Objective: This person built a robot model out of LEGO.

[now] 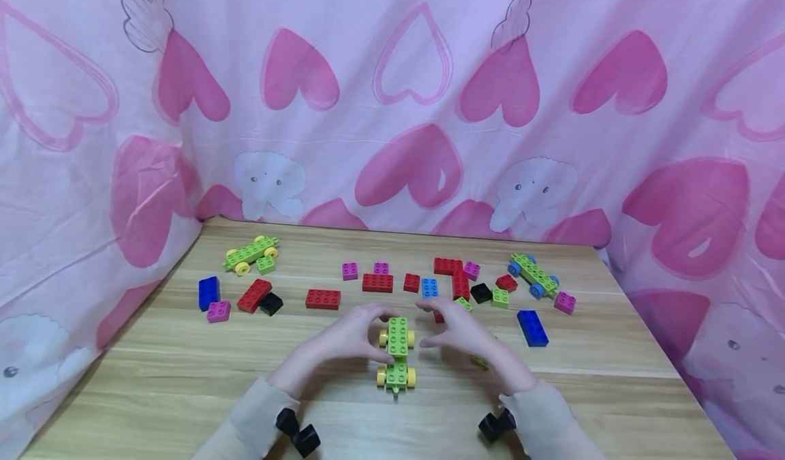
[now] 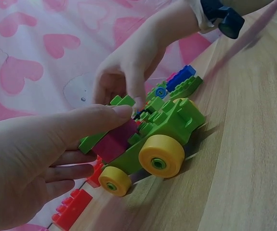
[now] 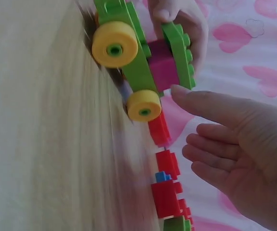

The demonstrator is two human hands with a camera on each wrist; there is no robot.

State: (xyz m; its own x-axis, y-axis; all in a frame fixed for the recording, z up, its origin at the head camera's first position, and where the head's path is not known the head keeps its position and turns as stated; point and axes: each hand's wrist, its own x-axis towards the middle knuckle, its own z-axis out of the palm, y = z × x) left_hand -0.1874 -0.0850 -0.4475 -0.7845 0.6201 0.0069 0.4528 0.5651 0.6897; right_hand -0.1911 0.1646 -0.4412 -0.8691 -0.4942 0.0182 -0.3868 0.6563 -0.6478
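A green toy car with yellow wheels stands on the table in front of me. It carries a magenta brick with a green studded plate on top. My left hand holds this upper part from the left, thumb at the near end and index finger at the far end. To the right of the car, my right hand is spread with loosely bent fingers, holding nothing. A small gap separates it from the car in the head view. A green piece lies partly hidden under the right wrist.
Another yellow-wheeled car stands back left, and a blue-wheeled one back right. Red bricks, blue bricks, magenta bricks and black bricks lie across the table. A pink heart-patterned curtain hangs behind.
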